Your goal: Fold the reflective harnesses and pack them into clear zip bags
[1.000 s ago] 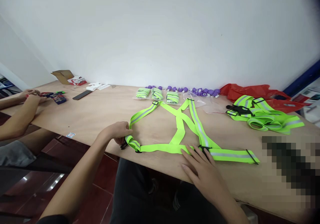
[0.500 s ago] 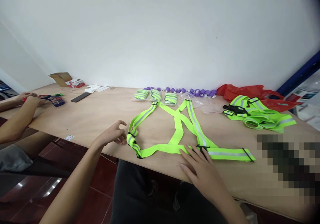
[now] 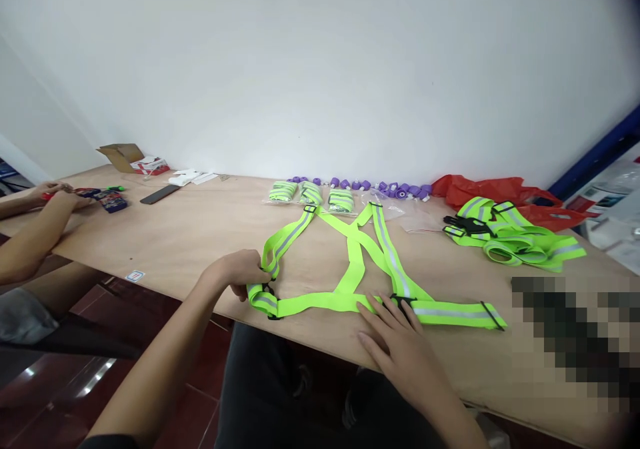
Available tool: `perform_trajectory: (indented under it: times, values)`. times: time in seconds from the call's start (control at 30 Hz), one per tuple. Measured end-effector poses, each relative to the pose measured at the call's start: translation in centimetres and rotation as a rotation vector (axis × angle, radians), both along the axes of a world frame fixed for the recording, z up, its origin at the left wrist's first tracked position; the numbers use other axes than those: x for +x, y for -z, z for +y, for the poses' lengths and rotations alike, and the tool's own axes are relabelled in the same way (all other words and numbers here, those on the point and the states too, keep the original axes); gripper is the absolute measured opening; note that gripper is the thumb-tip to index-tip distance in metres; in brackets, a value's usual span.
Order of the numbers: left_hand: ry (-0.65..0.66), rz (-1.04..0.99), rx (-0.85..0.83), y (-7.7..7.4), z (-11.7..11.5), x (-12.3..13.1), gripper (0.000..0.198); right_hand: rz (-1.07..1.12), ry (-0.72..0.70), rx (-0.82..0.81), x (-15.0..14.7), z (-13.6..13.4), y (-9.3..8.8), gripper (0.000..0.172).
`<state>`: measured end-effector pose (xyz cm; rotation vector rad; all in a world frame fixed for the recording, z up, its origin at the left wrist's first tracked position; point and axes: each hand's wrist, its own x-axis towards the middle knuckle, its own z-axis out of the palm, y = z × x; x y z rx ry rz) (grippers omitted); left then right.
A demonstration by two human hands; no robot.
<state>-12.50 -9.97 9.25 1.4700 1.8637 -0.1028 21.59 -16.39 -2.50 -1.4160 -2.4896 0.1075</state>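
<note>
A neon-yellow reflective harness [image 3: 356, 262] with grey stripes and black buckles lies spread out on the wooden table. At its left side my left hand [image 3: 242, 269] is closed on the strap near a black slider, the fingertips partly hidden. My right hand [image 3: 393, 329] rests flat on the lower strap beside a black buckle, fingers stretched out and apart. Behind the harness, folded reflective straps in clear bags [image 3: 341, 200] stand in a row. A loose heap of the same yellow straps [image 3: 520, 235] with black clips lies to the right.
Several purple pieces [image 3: 400, 190] line the wall. A red plastic bag [image 3: 480, 189] lies behind the strap heap. At far left, another person's hands [image 3: 63, 199] hold dark packaging. A dark flat bar [image 3: 160, 194] and an open cardboard box [image 3: 121, 157] are on the table [image 3: 175, 235].
My left hand has moved right from beside the harness and closed on its left strap, shifting that loop a little. My right hand stays on the lower strap.
</note>
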Motion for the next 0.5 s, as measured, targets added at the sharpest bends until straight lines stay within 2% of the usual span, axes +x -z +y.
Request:
perform_trajectory:
  times: [0.07, 0.23, 0.4, 0.5]
  values:
    - [-0.013, -0.082, 0.048, 0.5, -0.1, -0.7, 0.030, 0.006, -0.002, -0.004, 0.0, 0.0, -0.1, 0.046]
    - [-0.117, -0.352, 0.281, 1.7, -1.1, -2.2, 0.042, 0.019, 0.003, -0.007, -0.1, -0.1, -0.3, 0.046]
    - [-0.430, -0.837, 0.454, 4.7, -1.4, -2.8, 0.048, 0.020, -0.005, -0.007, -0.1, -0.1, -0.4, 0.046]
    - [-0.665, -1.092, 0.507, 6.1, -1.2, -2.7, 0.029, 0.010, 0.000, -0.024, -0.1, -0.1, -0.6, 0.046]
